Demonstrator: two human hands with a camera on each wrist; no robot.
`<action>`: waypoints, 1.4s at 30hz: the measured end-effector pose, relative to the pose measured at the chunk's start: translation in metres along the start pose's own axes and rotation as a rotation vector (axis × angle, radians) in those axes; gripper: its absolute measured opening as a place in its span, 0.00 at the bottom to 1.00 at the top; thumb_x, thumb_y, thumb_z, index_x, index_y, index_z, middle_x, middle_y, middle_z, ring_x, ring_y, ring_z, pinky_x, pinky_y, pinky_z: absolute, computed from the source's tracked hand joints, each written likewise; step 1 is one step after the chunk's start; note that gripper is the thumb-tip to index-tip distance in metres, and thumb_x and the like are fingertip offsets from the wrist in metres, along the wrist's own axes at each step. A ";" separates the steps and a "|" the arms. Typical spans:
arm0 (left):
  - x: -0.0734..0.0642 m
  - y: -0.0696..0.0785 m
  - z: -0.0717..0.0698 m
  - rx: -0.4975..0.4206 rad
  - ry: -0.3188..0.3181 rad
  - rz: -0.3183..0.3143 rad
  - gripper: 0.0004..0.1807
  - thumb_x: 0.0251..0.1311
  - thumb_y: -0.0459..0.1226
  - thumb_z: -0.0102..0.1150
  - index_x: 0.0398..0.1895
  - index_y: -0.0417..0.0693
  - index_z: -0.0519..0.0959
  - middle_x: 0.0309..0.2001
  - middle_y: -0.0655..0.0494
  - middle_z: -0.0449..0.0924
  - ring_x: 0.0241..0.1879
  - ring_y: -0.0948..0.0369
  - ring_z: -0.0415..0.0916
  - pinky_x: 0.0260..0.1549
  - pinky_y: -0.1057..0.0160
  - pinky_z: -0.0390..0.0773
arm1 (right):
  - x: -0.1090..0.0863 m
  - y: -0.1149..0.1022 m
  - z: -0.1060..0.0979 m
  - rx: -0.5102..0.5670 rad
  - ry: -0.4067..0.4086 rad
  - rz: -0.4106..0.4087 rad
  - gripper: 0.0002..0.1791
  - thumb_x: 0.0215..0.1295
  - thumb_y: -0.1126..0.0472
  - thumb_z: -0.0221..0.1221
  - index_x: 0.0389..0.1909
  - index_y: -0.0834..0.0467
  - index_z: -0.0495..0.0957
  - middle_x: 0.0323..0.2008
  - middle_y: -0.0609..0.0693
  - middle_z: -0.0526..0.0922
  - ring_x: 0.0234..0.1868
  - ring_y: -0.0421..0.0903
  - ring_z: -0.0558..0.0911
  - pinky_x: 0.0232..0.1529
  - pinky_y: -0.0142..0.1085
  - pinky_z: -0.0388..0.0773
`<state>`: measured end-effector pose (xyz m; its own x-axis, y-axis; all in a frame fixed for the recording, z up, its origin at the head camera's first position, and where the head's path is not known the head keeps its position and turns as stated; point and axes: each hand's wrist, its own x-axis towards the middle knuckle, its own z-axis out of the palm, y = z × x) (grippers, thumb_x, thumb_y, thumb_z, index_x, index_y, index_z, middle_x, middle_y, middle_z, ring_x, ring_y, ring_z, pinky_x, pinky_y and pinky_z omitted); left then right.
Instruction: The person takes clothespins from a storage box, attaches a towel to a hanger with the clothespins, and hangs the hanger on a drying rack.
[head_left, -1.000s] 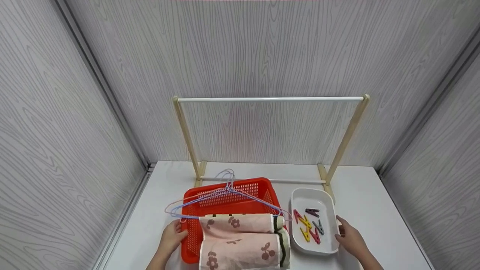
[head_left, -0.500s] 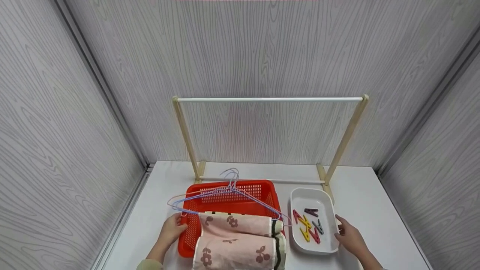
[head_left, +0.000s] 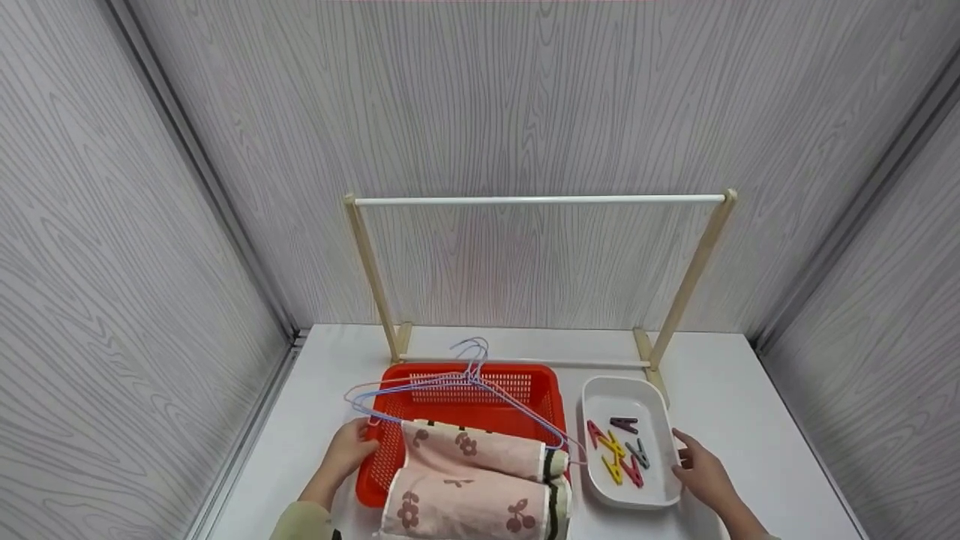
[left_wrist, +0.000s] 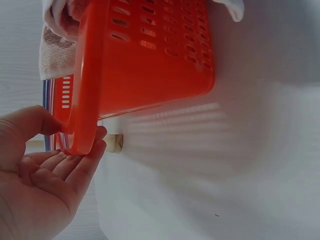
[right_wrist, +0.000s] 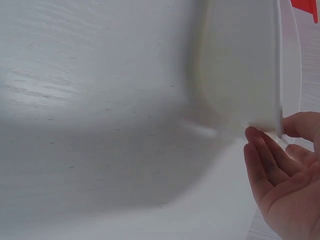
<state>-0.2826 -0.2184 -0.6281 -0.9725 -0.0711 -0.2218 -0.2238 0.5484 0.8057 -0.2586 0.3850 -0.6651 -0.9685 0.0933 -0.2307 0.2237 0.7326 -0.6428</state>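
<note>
Red plastic makes up the slatted basket (left_wrist: 145,80) that the left hand (head_left: 351,450) grips by its rim, thumb over the inner side and fingers beneath the edge, parted only enough to take it in. White is the shallow tray (head_left: 645,405) next to the right hand (head_left: 703,474); that hand pinches its rim, thumb on one side, fingertips against the outer wall, with a narrow gap filled by the tray's edge.

Both containers sit between the hands, side by side on the white table (head_left: 300,375). Toward the person, a pink cloth (head_left: 465,491) with darker flowers and cherries (striped cream fabric shows at its edge) covers the near part of the basket. Thin wire hangers (head_left: 471,373), blue and pink, lie across it, one end just beyond the left hand, the other close to the tray; whether that end touches it, I cannot tell. Inside the tray, across from the right hand, lie clothespins (head_left: 612,445) in red, yellow, grey and dark purple. Farther off than both hands stands a rack (head_left: 540,200) with pale wooden legs and a white bar.
</note>
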 end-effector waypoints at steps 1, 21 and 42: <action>0.000 0.000 0.000 0.009 -0.006 0.003 0.31 0.66 0.26 0.58 0.70 0.19 0.66 0.67 0.20 0.72 0.68 0.29 0.72 0.65 0.38 0.77 | 0.000 0.000 0.000 0.006 0.001 0.003 0.42 0.66 0.72 0.63 0.78 0.71 0.57 0.59 0.76 0.80 0.59 0.68 0.84 0.58 0.54 0.84; 0.010 0.001 -0.012 -0.026 -0.019 -0.027 0.32 0.63 0.28 0.60 0.68 0.20 0.68 0.65 0.22 0.75 0.67 0.31 0.74 0.66 0.39 0.77 | 0.000 -0.004 0.003 0.045 0.013 -0.009 0.40 0.65 0.73 0.63 0.77 0.71 0.60 0.58 0.76 0.81 0.58 0.69 0.84 0.56 0.54 0.84; 0.010 -0.004 -0.008 -0.170 -0.070 -0.108 0.32 0.71 0.31 0.60 0.73 0.22 0.63 0.67 0.21 0.71 0.66 0.33 0.75 0.65 0.42 0.79 | 0.000 0.003 -0.006 0.051 0.037 -0.034 0.35 0.67 0.69 0.64 0.73 0.73 0.65 0.55 0.75 0.82 0.55 0.67 0.85 0.54 0.54 0.85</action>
<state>-0.2918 -0.2281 -0.6289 -0.9366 -0.0605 -0.3451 -0.3402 0.3923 0.8546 -0.2584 0.3913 -0.6633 -0.9789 0.0944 -0.1813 0.1947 0.7003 -0.6868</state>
